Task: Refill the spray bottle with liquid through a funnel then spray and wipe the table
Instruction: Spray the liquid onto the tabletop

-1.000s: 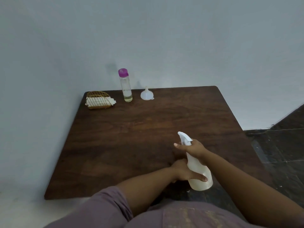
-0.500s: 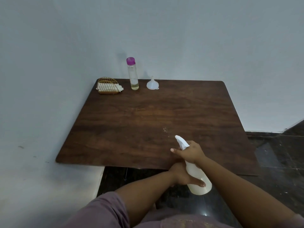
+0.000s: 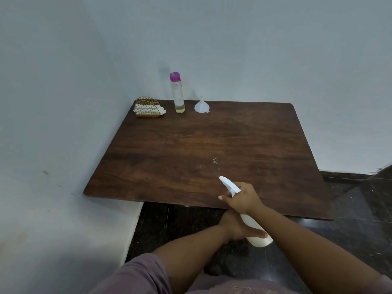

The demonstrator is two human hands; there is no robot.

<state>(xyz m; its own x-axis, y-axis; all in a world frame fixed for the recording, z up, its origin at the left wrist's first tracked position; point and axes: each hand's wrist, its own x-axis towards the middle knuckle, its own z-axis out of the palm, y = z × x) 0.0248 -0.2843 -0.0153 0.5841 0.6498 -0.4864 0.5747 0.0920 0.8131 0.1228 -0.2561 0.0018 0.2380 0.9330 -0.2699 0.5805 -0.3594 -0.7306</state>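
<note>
I hold a white spray bottle (image 3: 257, 236) tilted over the near edge of the brown wooden table (image 3: 191, 149), nozzle pointing at the tabletop. My right hand (image 3: 241, 198) is wrapped around its neck and trigger. My left hand (image 3: 239, 229) cups the bottle's body from the left. A patch of small droplets (image 3: 215, 162) lies on the wood just ahead of the nozzle. At the far edge stand a clear bottle with a purple cap (image 3: 177, 93), a little yellowish liquid in its bottom, and a white funnel (image 3: 202, 106), mouth down.
A gold wire holder with white napkins (image 3: 148, 108) sits at the table's far left corner. Pale walls close the left and back sides. Dark tiled floor (image 3: 360, 209) lies to the right and under the near edge.
The view has pulled back and tilted up, so the table looks farther away. Small droplets have appeared on the wood ahead of the nozzle. Both hands keep their hold on the spray bottle.
</note>
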